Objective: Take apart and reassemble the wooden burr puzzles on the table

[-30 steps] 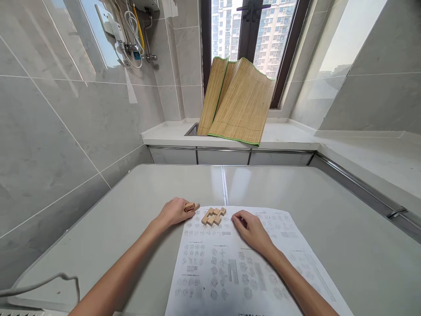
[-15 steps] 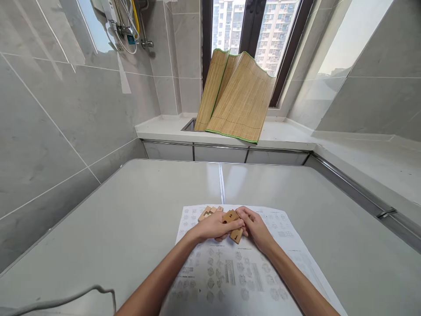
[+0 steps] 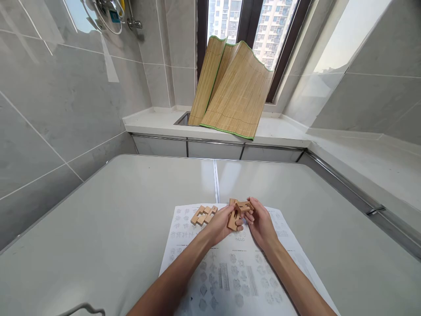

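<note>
My left hand (image 3: 219,224) and my right hand (image 3: 262,221) meet over a printed sheet (image 3: 230,267) of puzzle diagrams on the grey table (image 3: 115,219). Both hands are closed on notched wooden puzzle pieces (image 3: 237,211), held together just above the paper. The left fingers grip the lower, upright piece and the right fingers pinch the upper piece crossing it. A few more wooden pieces (image 3: 203,214) lie grouped on the sheet's top left corner, just left of my left hand.
A rolled-out bamboo mat (image 3: 230,90) leans against the window on a white counter (image 3: 158,125) behind the table. Tiled walls close in left and right. A metal rail (image 3: 375,210) runs along the right side. A grey cable (image 3: 82,308) lies at the bottom left.
My left hand left the table's left side, crossed over to the right hand, and both now hold wooden pieces joined above the sheet. The camera tilted down and shifted left.
</note>
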Motion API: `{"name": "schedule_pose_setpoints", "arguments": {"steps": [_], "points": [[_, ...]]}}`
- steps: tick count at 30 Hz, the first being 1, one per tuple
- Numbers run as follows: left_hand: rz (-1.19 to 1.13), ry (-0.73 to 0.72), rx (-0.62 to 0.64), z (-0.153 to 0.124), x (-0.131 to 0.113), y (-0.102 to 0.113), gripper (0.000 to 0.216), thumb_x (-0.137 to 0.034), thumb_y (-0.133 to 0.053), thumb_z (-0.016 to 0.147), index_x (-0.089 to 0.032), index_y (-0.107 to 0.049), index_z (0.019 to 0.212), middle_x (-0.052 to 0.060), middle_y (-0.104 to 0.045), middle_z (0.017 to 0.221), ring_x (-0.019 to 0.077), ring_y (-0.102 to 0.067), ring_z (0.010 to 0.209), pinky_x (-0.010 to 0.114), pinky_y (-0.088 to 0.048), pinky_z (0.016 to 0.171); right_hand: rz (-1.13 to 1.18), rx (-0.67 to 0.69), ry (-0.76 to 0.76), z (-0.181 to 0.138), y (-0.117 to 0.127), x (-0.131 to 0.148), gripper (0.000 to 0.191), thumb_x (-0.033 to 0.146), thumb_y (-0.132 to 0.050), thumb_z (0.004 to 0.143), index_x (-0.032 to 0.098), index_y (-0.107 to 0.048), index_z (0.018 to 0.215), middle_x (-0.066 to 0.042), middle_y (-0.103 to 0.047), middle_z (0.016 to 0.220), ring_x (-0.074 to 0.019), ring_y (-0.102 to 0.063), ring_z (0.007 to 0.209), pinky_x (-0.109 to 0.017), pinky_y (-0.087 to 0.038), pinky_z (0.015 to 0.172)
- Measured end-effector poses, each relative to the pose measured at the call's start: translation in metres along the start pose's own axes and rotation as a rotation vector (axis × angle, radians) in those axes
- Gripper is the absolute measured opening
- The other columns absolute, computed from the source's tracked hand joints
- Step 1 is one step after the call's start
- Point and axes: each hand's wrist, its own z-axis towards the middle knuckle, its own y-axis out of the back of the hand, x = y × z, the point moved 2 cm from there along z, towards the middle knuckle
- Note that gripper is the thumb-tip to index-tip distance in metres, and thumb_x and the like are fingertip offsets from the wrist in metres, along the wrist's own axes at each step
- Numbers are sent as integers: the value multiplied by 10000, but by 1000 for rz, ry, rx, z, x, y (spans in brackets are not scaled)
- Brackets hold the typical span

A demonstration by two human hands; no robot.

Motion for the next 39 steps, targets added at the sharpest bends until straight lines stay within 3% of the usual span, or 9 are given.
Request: {"name": "schedule_pose_setpoints", "arguments": {"steps": [9,12,15,20,24,27,31,35,39], "points": [[142,-116,-160,-4,2,6,451,-530,-702,926,-159,-613,1167,74,-659,993,100,-590,597,204,-390,421,71,-4,-7,3,4,2,294,425,-819,851,216,-632,764,78,-387,658,-67,-308,492,-196,-383,433],[55,-134,-126,-5,-1,4,350,-325,-718,927,-118,-639,1197,149,-695,1134,166,-694,823,227,-474,552,82,-19,-9,3,4,2,298,425,-818,861,221,-623,762,84,-393,659,-67,-320,491,-207,-444,477],[5,-141,-88,-4,-1,5,523,-156,-760,861,-135,-581,1352,172,-680,1294,240,-714,1067,289,-547,786,74,-40,6,4,3,4,340,424,-835,845,221,-588,727,87,-398,653,-65,-337,488,-206,-451,485],[26,-147,-43,-2,5,7,593,-300,-787,904,-178,-506,1412,198,-623,1415,317,-748,1083,505,-569,987,33,-80,3,4,4,6,408,459,-856,801,221,-541,697,91,-400,639,-65,-340,472,-204,-380,416],[126,-204,-126,-2,6,4,529,-361,-798,892,-178,-557,1326,192,-614,1436,272,-788,957,426,-643,869,5,-92,23,4,5,8,402,459,-851,801,224,-540,703,90,-390,643,-68,-321,472,-207,-363,413],[238,-238,-184,-2,5,1,482,-482,-750,903,-154,-600,1224,190,-679,1338,214,-795,756,308,-640,623,-57,-99,54,3,3,10,375,473,-829,820,230,-561,725,83,-401,660,-75,-333,478,-222,-354,426],[377,-206,-212,-3,5,0,580,-642,-664,896,-132,-609,1167,157,-784,1020,155,-700,478,188,-327,284,-147,-66,92,1,-1,11,339,526,-768,875,237,-615,787,81,-391,638,-86,-312,487,-229,-370,470],[374,-200,-236,-3,6,4,616,-668,-590,930,-104,-621,1175,71,-742,665,126,-588,379,183,-255,293,-209,-58,113,-1,-2,11,337,559,-756,880,242,-649,845,83,-393,616,-89,-311,495,-226,-368,491],[274,-249,-249,-2,4,3,550,-607,-614,945,-102,-636,1163,124,-769,832,208,-737,667,231,-484,449,-301,-120,136,0,0,9,353,585,-772,851,257,-649,891,86,-409,605,-97,-329,492,-232,-316,463]]}}
